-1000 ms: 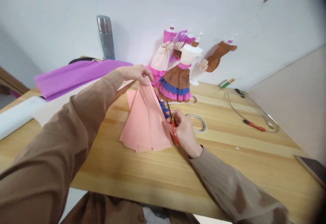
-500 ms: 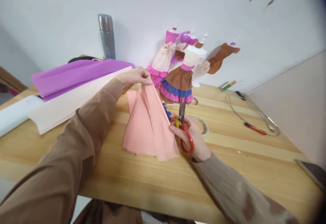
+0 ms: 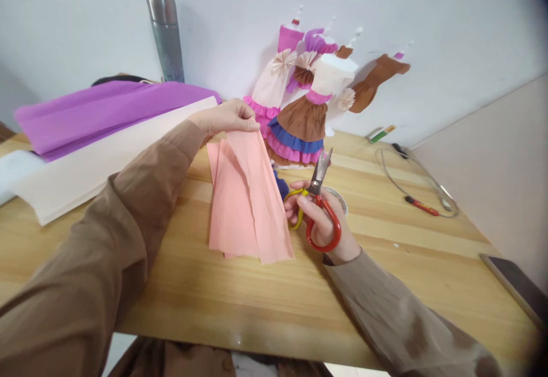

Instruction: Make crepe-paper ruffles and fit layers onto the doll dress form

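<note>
The left hand (image 3: 226, 120) pinches the top edge of a peach crepe paper piece (image 3: 246, 194), which drapes down onto the wooden tabletop (image 3: 257, 297). Just beside it, the right hand (image 3: 319, 223) grips red-and-yellow scissors (image 3: 319, 205), blades pointing up toward paper dresses (image 3: 303, 108).

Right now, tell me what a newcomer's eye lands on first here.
The pink paper at mid-table, pinched at its top by the left hand, lower edge on the wood. Just right of it, the right hand holds red-and-yellow scissors, blades pointing up. Behind, paper dresses stand by the wall, with purple paper far left.
</note>
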Available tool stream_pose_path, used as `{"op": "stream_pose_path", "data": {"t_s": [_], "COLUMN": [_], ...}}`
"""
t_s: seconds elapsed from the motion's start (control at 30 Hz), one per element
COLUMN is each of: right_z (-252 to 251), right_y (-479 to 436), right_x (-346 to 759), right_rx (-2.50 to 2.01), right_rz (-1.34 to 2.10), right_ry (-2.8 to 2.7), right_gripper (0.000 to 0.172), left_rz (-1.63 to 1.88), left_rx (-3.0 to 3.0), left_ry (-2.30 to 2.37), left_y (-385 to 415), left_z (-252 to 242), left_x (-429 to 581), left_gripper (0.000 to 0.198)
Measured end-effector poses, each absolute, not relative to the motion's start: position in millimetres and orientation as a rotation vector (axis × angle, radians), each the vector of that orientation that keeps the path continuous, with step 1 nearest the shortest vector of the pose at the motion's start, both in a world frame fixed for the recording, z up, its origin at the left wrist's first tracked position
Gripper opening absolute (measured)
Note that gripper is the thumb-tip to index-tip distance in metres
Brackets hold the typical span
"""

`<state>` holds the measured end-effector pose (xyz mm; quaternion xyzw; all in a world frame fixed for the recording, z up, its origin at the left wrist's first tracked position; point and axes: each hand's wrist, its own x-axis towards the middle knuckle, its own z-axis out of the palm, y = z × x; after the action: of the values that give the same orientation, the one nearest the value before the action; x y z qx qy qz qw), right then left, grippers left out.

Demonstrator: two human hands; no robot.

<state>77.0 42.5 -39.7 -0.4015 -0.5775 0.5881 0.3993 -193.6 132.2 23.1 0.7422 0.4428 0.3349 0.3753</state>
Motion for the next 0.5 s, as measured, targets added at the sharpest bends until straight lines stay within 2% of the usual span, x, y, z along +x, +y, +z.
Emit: {"op": "stream_pose_path", "data": {"t_s": [0.23, 0.5], "right_z": [-50, -63], "right_y": [45, 52], "right_x": [77, 73], "right_rx": [-1.037, -1.073], "right_rz": [1.114, 0.867], "right_ry": [-1.768, -2.014], "right_gripper": [0.044, 0.023], "left_rz": [0.833, 0.875], "left_rx": [1.936, 1.941], "left_ry": [1.078, 1.073], "left_y": [135, 141], "left_z": [20, 16], "left_x": [-192, -193], "left_gripper": [0.036, 0.037]}}
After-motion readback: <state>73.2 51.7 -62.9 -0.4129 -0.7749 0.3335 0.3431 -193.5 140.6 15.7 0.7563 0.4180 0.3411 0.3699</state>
